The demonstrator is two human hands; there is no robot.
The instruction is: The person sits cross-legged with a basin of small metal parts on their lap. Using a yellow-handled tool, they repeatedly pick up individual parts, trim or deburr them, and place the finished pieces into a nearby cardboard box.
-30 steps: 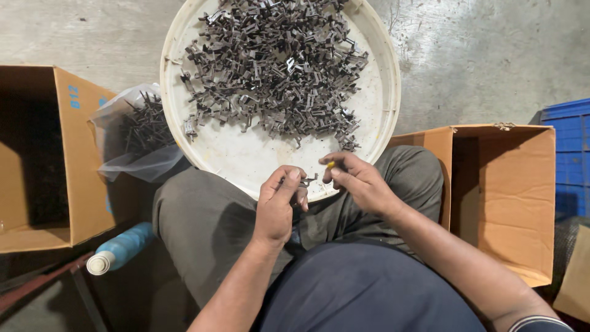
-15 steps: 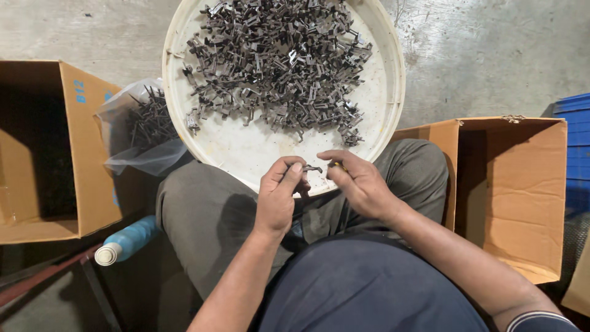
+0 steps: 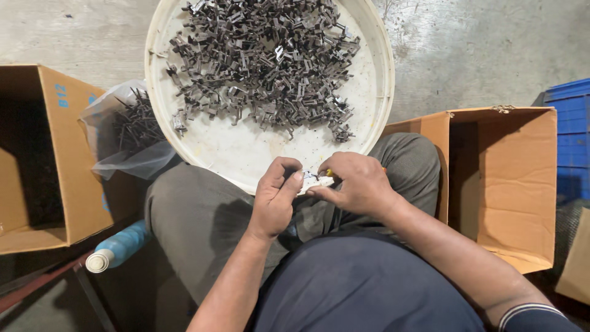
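Just beyond both hands, a wide white round tray (image 3: 203, 144) is resting against the person's knees, carrying a dense heap of small dark metal clips (image 3: 264, 61). To the right of the right hand, an open cardboard box (image 3: 504, 184) is standing on the concrete floor; another open cardboard box (image 3: 37, 160) is sitting well to the left of the left hand, with a clear plastic bag of dark metal pieces (image 3: 129, 132) between it and the tray. Below and left of the left hand, a blue bottle with a white cap (image 3: 117, 246) is lying on its side.

The left hand (image 3: 273, 200) and right hand (image 3: 356, 184) are meeting over the lap, fingers curled closed, together pinching one small metal clip (image 3: 312, 179) between their fingertips; something yellow-orange is peeking out by the right hand, too hidden to name. The clip is looking light, stiff and thin-edged, likely slippery bare metal, so it is probably best pinched by its flat sides rather than its prongs.
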